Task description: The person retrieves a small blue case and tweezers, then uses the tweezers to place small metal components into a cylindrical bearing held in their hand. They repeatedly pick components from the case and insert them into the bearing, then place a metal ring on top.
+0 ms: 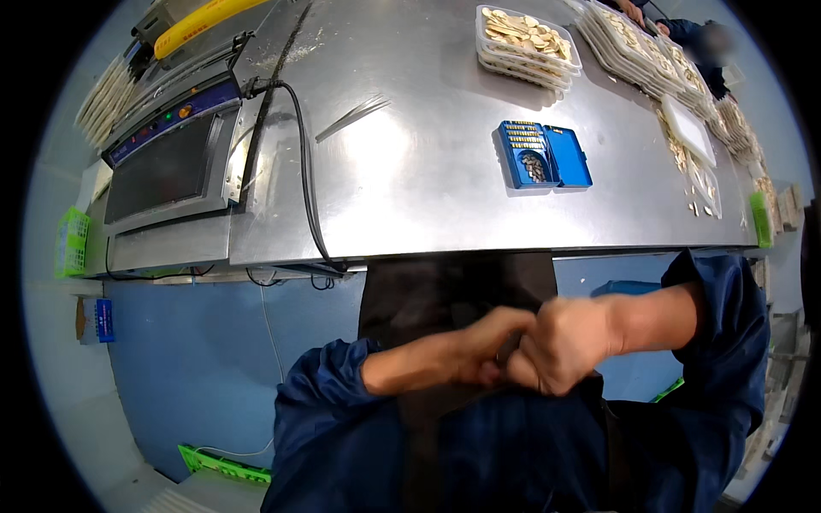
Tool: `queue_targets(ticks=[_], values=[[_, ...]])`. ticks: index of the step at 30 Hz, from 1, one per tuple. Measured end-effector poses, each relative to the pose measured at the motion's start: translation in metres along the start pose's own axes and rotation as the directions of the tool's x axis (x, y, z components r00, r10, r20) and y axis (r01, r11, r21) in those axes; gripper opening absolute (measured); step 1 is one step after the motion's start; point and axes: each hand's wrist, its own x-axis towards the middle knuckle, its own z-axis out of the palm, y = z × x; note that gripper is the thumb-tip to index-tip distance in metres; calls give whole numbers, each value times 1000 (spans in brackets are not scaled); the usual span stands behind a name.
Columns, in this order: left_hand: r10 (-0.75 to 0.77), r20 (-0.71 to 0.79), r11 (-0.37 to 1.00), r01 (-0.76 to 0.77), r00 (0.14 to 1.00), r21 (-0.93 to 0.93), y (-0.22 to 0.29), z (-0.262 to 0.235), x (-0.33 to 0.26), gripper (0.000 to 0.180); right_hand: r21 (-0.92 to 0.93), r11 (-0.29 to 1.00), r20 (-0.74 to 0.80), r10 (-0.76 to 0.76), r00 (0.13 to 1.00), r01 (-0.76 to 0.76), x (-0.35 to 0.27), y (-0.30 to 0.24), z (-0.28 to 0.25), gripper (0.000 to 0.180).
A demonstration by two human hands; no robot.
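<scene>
Close together in front of my body, above a dark apron [453,286], are my left hand [489,342] and my right hand [564,342]. Both are closed, with fingers bent toward each other and slightly blurred. A small dark, shiny bit shows between them, too hidden to name. Beyond my hands, on the steel table [410,205], lies an open blue case [571,158]. Its left half holds rows of small brass-coloured pieces [524,134] and a round well of loose dark pieces [534,167]. Neither hand touches the case.
Stacked clear trays of pale slices [530,43] stand at the back; more trays [637,51] line the right side, near another person [684,38]. A sealing machine [167,167] with a black cable [304,162] sits left. Thin strips [352,115] lie mid-table.
</scene>
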Motion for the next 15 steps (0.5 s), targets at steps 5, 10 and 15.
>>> queue_targets(ticks=[5,10,15], values=[[-80,339,997,79,937,15,4,-25,8,24,-70,954,-216,-300,929,292,5,16,0,17],[442,290,865,-318,849,-389,38,-32,8,31,-422,907,-233,-116,966,7,-8,44,-18,12],[756,-10,515,-605,654,-607,61,-23,2,41,910,-74,77,997,-10,-408,-3,32,-16,16]])
